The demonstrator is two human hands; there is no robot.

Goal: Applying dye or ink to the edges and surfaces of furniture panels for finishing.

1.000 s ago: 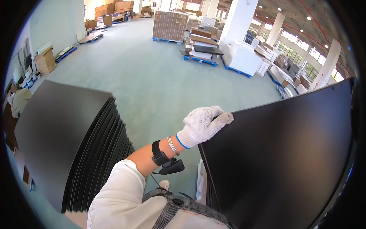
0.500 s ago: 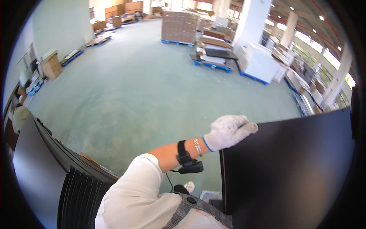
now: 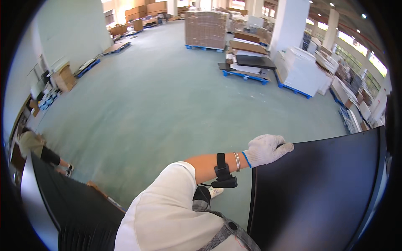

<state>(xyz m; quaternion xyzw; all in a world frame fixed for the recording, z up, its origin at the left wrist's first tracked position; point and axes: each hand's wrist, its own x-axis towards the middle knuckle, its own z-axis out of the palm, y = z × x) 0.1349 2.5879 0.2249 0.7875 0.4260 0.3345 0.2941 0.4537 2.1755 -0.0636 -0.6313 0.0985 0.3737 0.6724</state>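
Observation:
My left arm, in a white sleeve with a black strapped device on the forearm, reaches across to the right. Its hand [image 3: 268,149], in a white knit glove, has its fingers closed over the top edge of a large black panel [image 3: 314,188] near the upper left corner. The panel stands on edge, tilted, and fills the lower right. My right hand is out of sight. At the lower left stands a stack of similar black panels [image 3: 79,192], close to my left side.
Another person [image 3: 35,146] bends beyond the panel stack at the far left. Ahead lies a green floor [image 3: 146,92]. Pallets stand at the back: a wrapped carton stack [image 3: 205,29], stacked boards [image 3: 251,61] and a white wrapped load [image 3: 299,71]. A white pillar [image 3: 286,25] rises behind them.
The view has turned slightly left, so the background slides right. My left hand keeps its hold on the panel's edge. More of the person at the left shows now.

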